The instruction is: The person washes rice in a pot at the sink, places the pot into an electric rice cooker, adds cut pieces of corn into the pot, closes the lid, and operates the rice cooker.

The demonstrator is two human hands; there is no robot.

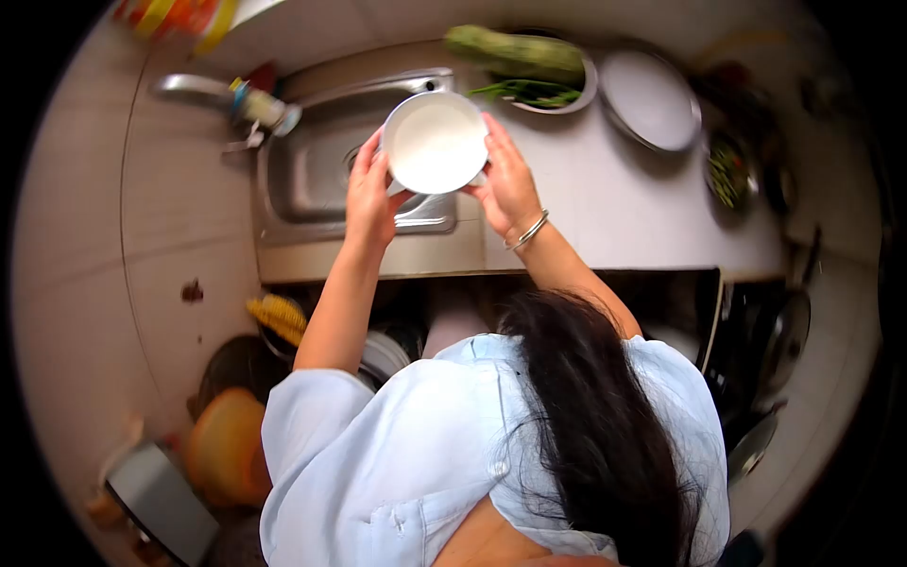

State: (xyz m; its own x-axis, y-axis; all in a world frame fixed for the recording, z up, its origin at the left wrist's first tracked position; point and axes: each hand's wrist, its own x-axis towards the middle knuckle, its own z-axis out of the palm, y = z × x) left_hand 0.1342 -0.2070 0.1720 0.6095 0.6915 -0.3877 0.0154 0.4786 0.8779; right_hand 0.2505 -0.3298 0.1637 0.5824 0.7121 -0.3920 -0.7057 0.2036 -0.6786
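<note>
Both hands hold up a round white bowl [435, 142] with a thin dark rim, above the right edge of the steel sink [283, 189]. My left hand [371, 194] grips its left side, fingers up along the wall and thumb underneath. On the opposite side, my right hand [505, 180] is closed round the wall, with a bracelet at the wrist. The bowl's inside looks plain white; I cannot tell whether a pale liquid fills it. Part of the sink basin and its drain are hidden behind the bowl and left hand.
A faucet [194, 87] reaches in from the left, beside a small bottle [269, 109]. On the counter [605, 208] stand a bowl with a large green gourd [529, 57] and green vegetables, a pale plate [650, 99], and a dish of cut greens [729, 175].
</note>
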